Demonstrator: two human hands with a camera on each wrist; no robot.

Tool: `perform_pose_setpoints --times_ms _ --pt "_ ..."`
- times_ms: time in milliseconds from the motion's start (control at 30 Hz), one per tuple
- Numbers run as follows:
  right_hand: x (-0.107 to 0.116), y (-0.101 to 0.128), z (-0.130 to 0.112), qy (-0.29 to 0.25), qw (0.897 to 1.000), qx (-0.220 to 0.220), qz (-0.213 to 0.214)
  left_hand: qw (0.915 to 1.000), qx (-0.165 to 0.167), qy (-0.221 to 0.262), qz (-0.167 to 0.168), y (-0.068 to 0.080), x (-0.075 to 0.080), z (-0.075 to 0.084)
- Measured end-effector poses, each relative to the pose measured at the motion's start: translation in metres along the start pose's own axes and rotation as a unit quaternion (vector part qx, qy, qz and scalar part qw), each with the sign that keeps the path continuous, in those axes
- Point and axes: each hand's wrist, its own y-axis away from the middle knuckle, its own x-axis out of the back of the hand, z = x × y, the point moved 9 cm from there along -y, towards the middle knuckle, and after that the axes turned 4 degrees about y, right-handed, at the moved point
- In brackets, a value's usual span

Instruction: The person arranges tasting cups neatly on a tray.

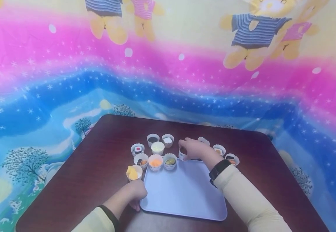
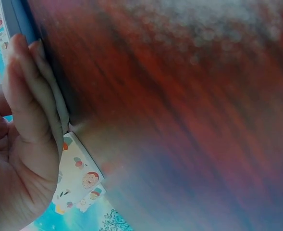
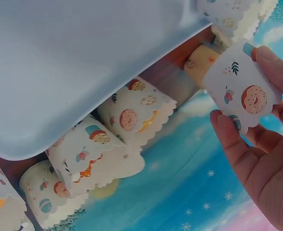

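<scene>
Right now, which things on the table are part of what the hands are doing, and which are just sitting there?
In use:
right hand grips a paper cup
left hand touches the tray

Sitting there:
mango cup
orange cup
sushi cup

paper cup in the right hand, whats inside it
Cannot tell: the right hand covers the paper cup from above, and the right wrist view shows only its printed outer wall, not the inside.

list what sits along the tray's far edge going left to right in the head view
paper cup with yellow pieces → paper cup with a dark sushi piece → paper cup with orange filling → paper cup with green filling → right hand gripping a patterned paper cup
</scene>
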Motion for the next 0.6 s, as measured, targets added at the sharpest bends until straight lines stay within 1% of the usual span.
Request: perform_pose_setpoints --times_ms 67,233,400,467,600 --pt "0.001 0.002 -0.003 0.005 1.0 0.003 0.003 1.0 0.0 -0.001 -0.001 -0.001 0.0 -0.001" --pt "0.002 0.004 -0.003 0.018 1.0 -0.005 0.009 1.0 0.002 -0.001 -0.003 -0.001 0.0 -0.001" --pt "-0.006 0.003 -0.001 0.018 1.0 -0.013 0.003 0.9997 0.01 0.02 0.0 0.0 0.001 -0.002" --pt "-0.009 0.002 -0.002 0.013 1.0 -0.01 0.002 0.9995 0.013 0.03 0.001 0.0 0.001 -0.002" --pt "-0.016 0.001 -0.003 0.019 1.0 -0.002 0.002 0.9996 0.009 0.028 0.002 0.002 0.002 -0.001"
